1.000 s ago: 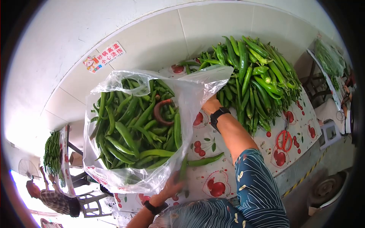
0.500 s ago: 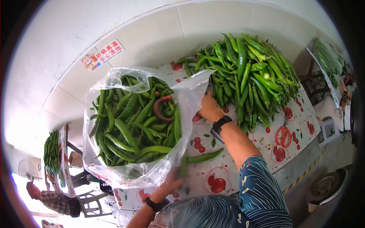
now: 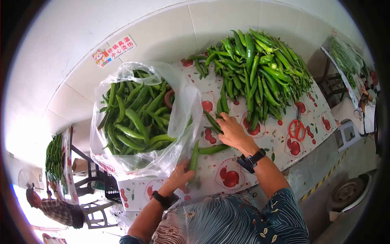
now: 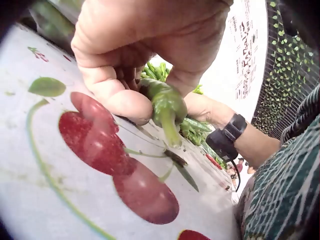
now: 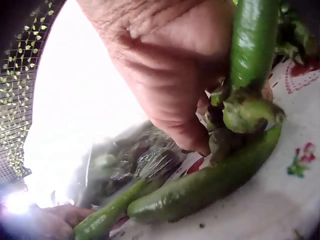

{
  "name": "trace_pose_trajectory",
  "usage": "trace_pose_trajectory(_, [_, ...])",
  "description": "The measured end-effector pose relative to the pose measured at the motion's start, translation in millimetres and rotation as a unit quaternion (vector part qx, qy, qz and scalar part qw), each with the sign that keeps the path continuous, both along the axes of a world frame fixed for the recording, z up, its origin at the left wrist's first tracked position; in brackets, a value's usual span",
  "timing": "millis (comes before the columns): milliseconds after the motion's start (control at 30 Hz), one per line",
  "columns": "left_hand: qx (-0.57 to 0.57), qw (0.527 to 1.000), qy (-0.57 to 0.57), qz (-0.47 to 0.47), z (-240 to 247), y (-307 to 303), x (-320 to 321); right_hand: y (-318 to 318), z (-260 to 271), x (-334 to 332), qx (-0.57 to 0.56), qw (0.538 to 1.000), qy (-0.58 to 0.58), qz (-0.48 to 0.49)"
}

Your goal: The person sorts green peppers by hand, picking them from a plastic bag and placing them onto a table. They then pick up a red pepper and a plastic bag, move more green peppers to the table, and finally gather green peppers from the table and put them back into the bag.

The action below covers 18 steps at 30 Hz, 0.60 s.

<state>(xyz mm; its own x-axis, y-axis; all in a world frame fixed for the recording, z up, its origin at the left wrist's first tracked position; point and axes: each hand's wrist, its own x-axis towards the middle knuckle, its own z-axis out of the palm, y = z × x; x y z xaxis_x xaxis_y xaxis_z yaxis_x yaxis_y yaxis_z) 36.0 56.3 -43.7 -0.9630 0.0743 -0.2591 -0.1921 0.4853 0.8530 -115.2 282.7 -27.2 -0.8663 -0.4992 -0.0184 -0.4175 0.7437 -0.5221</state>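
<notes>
My left hand [image 3: 177,177] pinches a green chili pepper [image 4: 162,97] near its stem end, low over the tablecloth in front of the plastic bag. My right hand [image 3: 235,132], fingers curled, grips green chili peppers [image 5: 255,45] by their stem ends at the table's middle. Another pepper [image 3: 213,149] lies on the cloth between the two hands. To the left stands the clear plastic bag [image 3: 186,110], full of green peppers, its right side folded partly over them. A red curved pepper [image 3: 169,99] shows inside it.
A large heap of green peppers [image 3: 260,69] covers the back right of the cherry-print tablecloth [image 3: 268,156]. Red-handled scissors [image 3: 297,130] lie near the right edge. A wall stands behind; at far left, another person [image 3: 57,209] is beside a second table.
My right hand has let go of the bag's edge and come nearer me, onto peppers. The bag's stretched side has fallen back. My left hand's pepper has moved up slightly.
</notes>
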Motion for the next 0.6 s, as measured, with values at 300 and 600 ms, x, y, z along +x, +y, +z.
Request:
trace_pose_trajectory(300, [-0.027,1.000,0.003,0.001,0.6,0.7,1.9,32.5,-16.3,44.7,-0.084,0.994,0.061,-0.032])
trace_pose_trajectory(600, [-0.077,0.997,0.014,-0.003,-8.1,-3.0,1.5,44.6,-16.8,66.9,-0.098,0.975,0.042,-0.194])
